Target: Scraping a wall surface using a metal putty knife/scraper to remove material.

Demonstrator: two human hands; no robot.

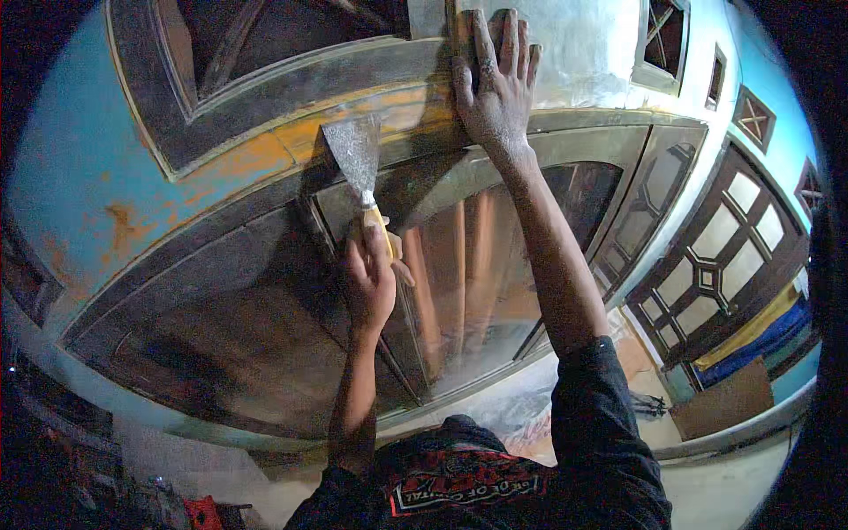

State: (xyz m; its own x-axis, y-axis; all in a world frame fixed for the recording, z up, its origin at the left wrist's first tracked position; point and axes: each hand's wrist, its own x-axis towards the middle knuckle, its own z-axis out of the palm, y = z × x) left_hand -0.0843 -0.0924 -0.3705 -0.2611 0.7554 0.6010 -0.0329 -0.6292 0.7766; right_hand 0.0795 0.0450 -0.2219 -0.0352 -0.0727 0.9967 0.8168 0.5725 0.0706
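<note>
My left hand (374,288) grips the yellow handle of a putty knife (356,156), its wide, whitish blade pointing up. The blade's edge is close to a strip of wall with orange and blue paint (285,142); I cannot tell if it touches. My right hand (498,99), dusted with pale powder, is raised against the wall with its fingers spread, beside a vertical frame edge. It holds nothing. Below both hands is a wooden-framed window or door (464,162) with dark glass.
Overhead is a grey-brown framed opening (278,83). Blue wall with worn paint (73,179) extends to the left. On the right stand a dark wooden door with pale panes (719,258), blue and yellow cloths (762,338) and a brown board (725,401).
</note>
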